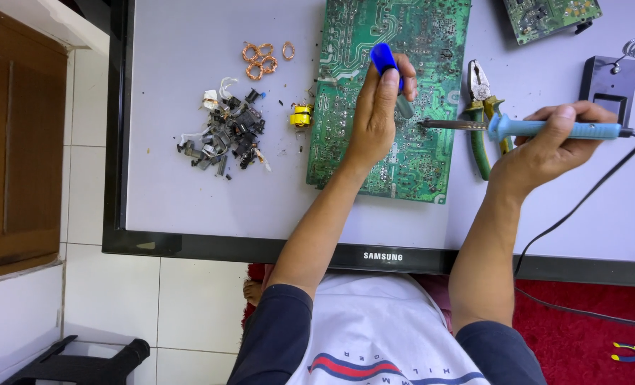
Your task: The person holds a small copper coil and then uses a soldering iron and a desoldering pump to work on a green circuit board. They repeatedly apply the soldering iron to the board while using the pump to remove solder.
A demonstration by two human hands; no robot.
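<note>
Grey tabletop (189, 192), looks like a flat screen laid face up w/ black frame. Big green circuit board (389, 93) lies flat at centre-far; prob. stiff, light, brittle at solder joints, best held by edges. Left hand (374, 117), fingers closed round a blue desoldering pump (385, 60), upright, tip on board; light plastic, grip the barrel. Right hand (553, 139), fingers wrapped on blue soldering iron (545, 129), tip touching board near the pump; hot metal end, hold handle only. Green-handled pliers (483, 114) between the hands. Left: pile of removed parts (225, 132), copper coils (264, 59), yellow coil (301, 115).
</note>
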